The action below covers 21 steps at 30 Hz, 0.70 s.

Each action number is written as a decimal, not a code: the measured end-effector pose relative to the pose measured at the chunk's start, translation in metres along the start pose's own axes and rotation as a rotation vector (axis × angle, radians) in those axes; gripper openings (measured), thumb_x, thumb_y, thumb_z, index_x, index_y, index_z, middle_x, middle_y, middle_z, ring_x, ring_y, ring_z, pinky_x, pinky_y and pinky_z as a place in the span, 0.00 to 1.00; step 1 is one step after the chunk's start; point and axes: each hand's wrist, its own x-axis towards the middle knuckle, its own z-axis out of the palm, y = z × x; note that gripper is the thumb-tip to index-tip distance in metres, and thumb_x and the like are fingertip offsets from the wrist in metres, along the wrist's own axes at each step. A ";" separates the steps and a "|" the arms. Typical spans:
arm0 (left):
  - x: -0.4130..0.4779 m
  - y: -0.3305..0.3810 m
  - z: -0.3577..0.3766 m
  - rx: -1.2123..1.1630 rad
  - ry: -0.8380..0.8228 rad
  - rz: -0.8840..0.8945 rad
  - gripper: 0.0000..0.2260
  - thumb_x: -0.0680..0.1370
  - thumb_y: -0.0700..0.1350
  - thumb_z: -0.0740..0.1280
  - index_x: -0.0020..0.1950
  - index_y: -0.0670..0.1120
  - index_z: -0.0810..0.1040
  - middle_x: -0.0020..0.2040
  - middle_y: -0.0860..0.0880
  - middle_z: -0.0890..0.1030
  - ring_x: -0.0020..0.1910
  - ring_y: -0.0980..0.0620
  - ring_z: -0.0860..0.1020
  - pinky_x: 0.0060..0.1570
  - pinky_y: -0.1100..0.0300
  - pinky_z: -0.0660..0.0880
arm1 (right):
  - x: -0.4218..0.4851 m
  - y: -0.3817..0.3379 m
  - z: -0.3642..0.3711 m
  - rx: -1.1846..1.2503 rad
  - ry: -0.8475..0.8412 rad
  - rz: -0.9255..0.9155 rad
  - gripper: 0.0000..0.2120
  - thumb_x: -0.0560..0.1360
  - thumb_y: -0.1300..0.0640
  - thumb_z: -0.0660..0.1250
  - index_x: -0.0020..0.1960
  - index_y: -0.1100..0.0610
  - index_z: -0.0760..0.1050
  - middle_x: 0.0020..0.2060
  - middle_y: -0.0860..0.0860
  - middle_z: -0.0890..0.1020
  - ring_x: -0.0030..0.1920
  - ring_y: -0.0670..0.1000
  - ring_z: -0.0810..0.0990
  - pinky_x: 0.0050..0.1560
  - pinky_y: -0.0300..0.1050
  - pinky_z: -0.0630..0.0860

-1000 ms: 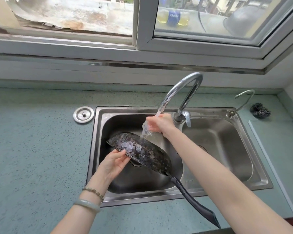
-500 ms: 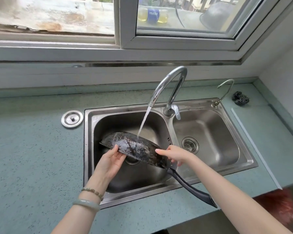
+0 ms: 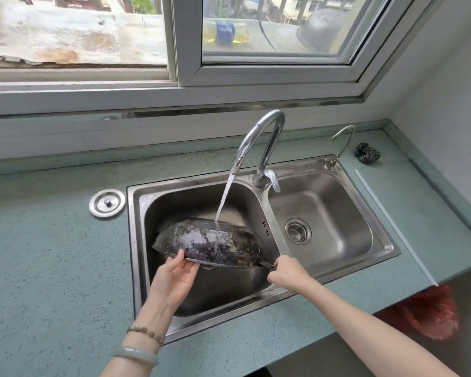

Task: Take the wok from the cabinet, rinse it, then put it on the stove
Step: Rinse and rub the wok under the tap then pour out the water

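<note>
Now holding the wok (image 3: 210, 244) up on edge over the left basin (image 3: 174, 205) of the steel sink (image 3: 132, 240), with its blackened, blotchy underside facing the camera. Gripping it from both sides: the left hand (image 3: 174, 278) pinching the near rim, thumb lying on the dark outer surface and fingers tucked beneath; the right hand (image 3: 287, 273) clenching around the handle (image 3: 272, 265) right at the wok's right end, fist covering nearly all of it. Running water (image 3: 225, 197) from the tall curved faucet (image 3: 259, 137), slanting down and striking the wok's upper far edge. Wearing a bead bracelet (image 3: 144, 333) and a pale bangle (image 3: 135, 355) on the left wrist. Showing in the right basin (image 3: 337, 202): a round drain strainer (image 3: 297, 231). Resting on the grey-green counter (image 3: 52, 254) just left of the sink: a round metal sink plug (image 3: 107, 202). Standing at the sink's far right corner: a thin hooked tap (image 3: 341, 144), with a dark scrubber (image 3: 367, 155) lying near it on the counter. Lying along the counter farther right, apart from the sink: a long white strip (image 3: 392, 227). Showing below the counter's right edge: something red (image 3: 424, 314) and blurred, too unclear to name. Looking out through the window (image 3: 174, 50) above: a plastic bottle (image 3: 225, 31) of yellowish liquid with a blue label lying on the ledge outside, and a grey metal bowl (image 3: 321, 29) near it to the right.
</note>
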 end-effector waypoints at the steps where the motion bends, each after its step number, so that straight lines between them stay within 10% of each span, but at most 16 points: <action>1: -0.006 -0.002 -0.005 -0.002 -0.008 -0.008 0.39 0.48 0.33 0.82 0.56 0.41 0.73 0.50 0.39 0.83 0.50 0.45 0.83 0.46 0.51 0.81 | 0.000 0.002 -0.001 -0.030 0.035 -0.014 0.12 0.66 0.59 0.61 0.47 0.59 0.76 0.44 0.56 0.81 0.41 0.58 0.80 0.41 0.47 0.80; 5: -0.034 -0.006 -0.021 -0.091 0.032 -0.043 0.24 0.73 0.49 0.69 0.65 0.39 0.71 0.61 0.38 0.78 0.61 0.42 0.76 0.60 0.47 0.72 | -0.001 0.009 -0.001 -0.045 0.155 -0.074 0.15 0.66 0.60 0.62 0.52 0.52 0.77 0.47 0.54 0.82 0.50 0.58 0.80 0.46 0.44 0.76; 11: -0.045 -0.005 -0.031 -0.032 0.184 -0.091 0.34 0.78 0.61 0.57 0.71 0.35 0.64 0.68 0.34 0.70 0.69 0.39 0.68 0.70 0.46 0.62 | -0.012 0.015 -0.005 -0.105 0.318 -0.202 0.13 0.67 0.61 0.61 0.49 0.49 0.73 0.45 0.54 0.83 0.49 0.59 0.80 0.40 0.44 0.68; 21: -0.034 -0.012 -0.027 0.017 0.291 0.019 0.24 0.83 0.53 0.49 0.73 0.39 0.62 0.71 0.38 0.68 0.71 0.41 0.66 0.67 0.48 0.64 | -0.006 0.043 -0.001 -0.036 0.478 -0.312 0.11 0.69 0.54 0.64 0.51 0.50 0.74 0.40 0.54 0.84 0.46 0.59 0.81 0.42 0.47 0.72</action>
